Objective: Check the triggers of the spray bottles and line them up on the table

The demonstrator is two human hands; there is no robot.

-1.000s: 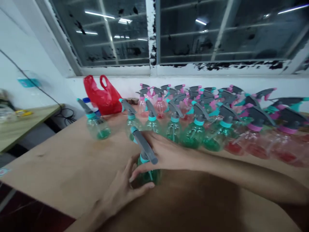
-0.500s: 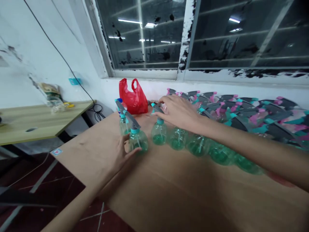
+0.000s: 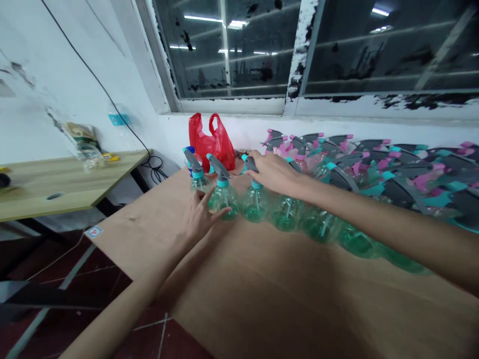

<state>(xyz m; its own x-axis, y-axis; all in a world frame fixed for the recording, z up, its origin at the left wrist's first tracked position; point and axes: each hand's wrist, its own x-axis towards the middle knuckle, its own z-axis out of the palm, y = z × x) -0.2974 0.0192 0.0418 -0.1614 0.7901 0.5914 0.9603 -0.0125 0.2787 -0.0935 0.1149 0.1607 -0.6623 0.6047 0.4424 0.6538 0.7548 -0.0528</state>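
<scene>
Rows of small spray bottles stand on a brown table (image 3: 262,294) under a window, green ones with teal collars in front, pink ones (image 3: 299,149) behind. My left hand (image 3: 202,214) cups the side of a green spray bottle (image 3: 223,197) at the left end of the front row, its fingers curved round the bottle's belly. My right hand (image 3: 275,172) lies palm down over the grey trigger head of the neighbouring green bottle (image 3: 255,202), fingers resting on it. Another green bottle (image 3: 197,175) stands just behind and to the left.
A red plastic bag (image 3: 209,142) sits at the table's far left corner by the white wall. A lower wooden desk (image 3: 56,184) stands to the left with a cable running down beside it. The floor (image 3: 45,299) lies beyond the table's left edge.
The green bottle in my left hand has slid away from me, into line beside the front row. My right hand stays over the neighbouring bottle's head. The view has tilted slightly.
</scene>
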